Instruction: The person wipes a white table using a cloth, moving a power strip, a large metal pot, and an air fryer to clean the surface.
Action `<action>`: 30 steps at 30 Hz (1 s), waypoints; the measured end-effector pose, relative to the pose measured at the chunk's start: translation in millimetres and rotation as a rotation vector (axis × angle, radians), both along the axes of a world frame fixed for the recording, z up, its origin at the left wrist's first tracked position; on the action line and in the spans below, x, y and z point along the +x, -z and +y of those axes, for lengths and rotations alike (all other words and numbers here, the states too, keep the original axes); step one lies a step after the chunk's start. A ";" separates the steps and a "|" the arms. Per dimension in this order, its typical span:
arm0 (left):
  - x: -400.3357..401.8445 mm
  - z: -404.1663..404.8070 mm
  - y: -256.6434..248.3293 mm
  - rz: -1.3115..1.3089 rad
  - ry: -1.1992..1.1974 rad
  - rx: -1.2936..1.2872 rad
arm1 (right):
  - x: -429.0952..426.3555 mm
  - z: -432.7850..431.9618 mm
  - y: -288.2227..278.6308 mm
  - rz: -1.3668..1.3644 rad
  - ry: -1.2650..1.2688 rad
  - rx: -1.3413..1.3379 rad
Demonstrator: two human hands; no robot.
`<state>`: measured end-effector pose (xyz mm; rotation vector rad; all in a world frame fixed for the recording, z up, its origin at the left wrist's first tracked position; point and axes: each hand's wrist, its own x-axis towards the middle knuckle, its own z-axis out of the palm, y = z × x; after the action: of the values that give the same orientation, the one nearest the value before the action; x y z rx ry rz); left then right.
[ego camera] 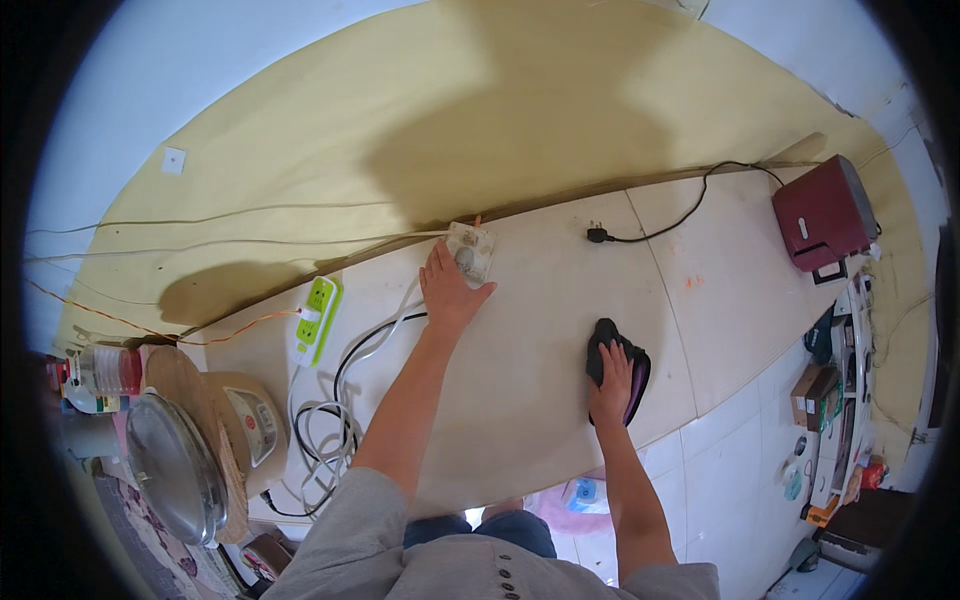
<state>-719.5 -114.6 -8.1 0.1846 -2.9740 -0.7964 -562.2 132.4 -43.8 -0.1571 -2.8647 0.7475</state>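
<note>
My left hand (pixel 450 292) rests on the near left side of a worn white socket box (pixel 471 253) at the wall edge of the countertop (pixel 525 360). A white cable runs into the box from the left. On the right, my right hand (pixel 613 382) presses on a dark cloth (pixel 602 337), fingers spread over it. Beside and partly under that hand shows a black and purple object (pixel 641 382), whose kind I cannot tell. Left of my left hand lies a green and white power strip (pixel 317 319) with a plug in it.
Looped black and white cables (pixel 341 420) lie left, near a rice cooker (pixel 251 427) and a metal pot lid (pixel 176 469). A black three-pin plug (pixel 598 234) lies at the back; its cord leads to a dark red appliance (pixel 821 214). Shelving (pixel 832 450) stands beyond the right edge.
</note>
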 end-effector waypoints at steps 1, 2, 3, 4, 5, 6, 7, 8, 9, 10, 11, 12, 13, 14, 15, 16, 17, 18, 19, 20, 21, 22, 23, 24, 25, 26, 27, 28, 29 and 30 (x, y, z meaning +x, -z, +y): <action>-5.4 3.6 -0.3 -0.023 -0.022 -0.012 | -0.6 1.8 2.4 -0.005 -0.011 0.021; -10.5 6.6 -0.2 -0.046 -0.045 -0.024 | -1.4 2.8 3.0 -0.021 -0.010 0.013; -14.5 7.4 3.0 -0.073 -0.051 -0.028 | -0.8 -0.3 0.2 -0.043 -0.009 -0.001; -18.2 7.5 8.0 -0.101 -0.059 -0.032 | -0.1 -2.9 -2.0 -0.064 -0.009 -0.015; -20.0 7.4 12.4 -0.128 -0.067 -0.036 | 0.5 -2.4 -2.2 -0.058 -0.012 0.003; -21.3 9.4 14.1 -0.121 -0.073 -0.052 | -0.8 -0.1 -2.7 -0.046 -0.013 0.018; -21.1 12.0 15.6 -0.115 -0.080 -0.068 | -2.0 -0.1 -3.3 -0.035 -0.014 0.034; -21.5 12.4 16.3 -0.108 -0.086 -0.085 | -2.5 -2.5 -4.0 -0.052 -0.020 0.029; -22.7 13.1 14.4 -0.138 -0.095 -0.077 | -2.7 -2.4 -6.7 -0.069 -0.024 0.032; -23.7 12.4 12.7 -0.140 -0.099 -0.079 | -2.6 -2.4 -7.6 -0.087 -0.028 0.036; -24.6 11.3 11.1 -0.141 -0.102 -0.081 | -2.3 -1.1 -3.7 -0.080 -0.043 0.047; -25.3 11.3 7.9 -0.144 -0.104 -0.082 | -2.8 -1.2 -4.1 -0.079 -0.058 0.035; -26.3 9.7 3.7 -0.158 -0.090 -0.093 | -3.2 -1.9 -5.2 -0.079 -0.072 0.023; -27.7 6.5 -1.5 -0.172 -0.076 -0.104 | -3.6 -3.0 -5.7 -0.078 -0.084 0.011; -28.9 3.1 -7.2 -0.187 -0.059 -0.114 | -4.2 -4.9 -5.0 -0.082 -0.116 0.008; -30.0 -1.1 -11.2 -0.178 -0.050 -0.128 | -5.4 -7.6 -3.0 -0.086 -0.146 0.005; -31.1 -6.0 -14.6 -0.170 -0.041 -0.141 | -6.0 -11.3 0.0 -0.090 -0.176 0.002; -32.7 -9.9 -18.3 -0.160 -0.029 -0.151 | -5.8 -17.7 6.6 -0.063 -0.224 0.019; -33.2 -13.7 -22.4 -0.150 -0.015 -0.149 | -8.7 -28.7 2.6 -0.050 -0.250 -0.008; -33.4 -17.8 -26.8 -0.140 -0.002 -0.147 | -14.4 -41.9 -1.9 -0.038 -0.277 -0.035; -33.3 -22.8 -29.3 -0.130 0.006 -0.147 | -20.3 -54.5 -0.5 -0.022 -0.275 -0.034; -34.5 -27.4 -30.0 -0.115 0.020 -0.133 | -28.8 -67.1 1.1 -0.005 -0.258 -0.026; -35.9 -30.9 -29.8 -0.101 0.032 -0.120 | -38.7 -79.8 2.2 0.012 -0.242 -0.018; -36.7 -32.5 -29.7 -0.089 0.046 -0.107 | -49.1 -92.0 2.7 0.027 -0.224 -0.010; -36.6 -31.6 -29.8 -0.090 0.050 -0.108 | -59.2 -104.1 -6.8 0.000 -0.245 -0.028; -36.5 -27.7 -30.3 -0.092 0.054 -0.108 | -57.4 -113.7 -3.0 -0.002 -0.305 -0.024; -39.2 -25.5 -32.2 -0.090 0.067 -0.112 | -53.4 -124.5 3.9 0.000 -0.356 -0.022; -39.4 -28.4 -35.5 -0.096 0.067 -0.113 | -45.8 -137.3 7.8 0.001 -0.414 -0.016; -39.2 -31.6 -39.5 -0.102 0.067 -0.115 | -29.3 -152.1 9.6 0.008 -0.496 -0.010; -38.3 -32.9 -41.0 -0.112 0.062 -0.106 | -15.4 -163.4 8.7 -0.013 -0.570 -0.019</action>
<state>-757.8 -147.5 32.8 0.1370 -3.1313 -0.6530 -577.5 -31.0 -52.6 0.6797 -2.9287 0.8580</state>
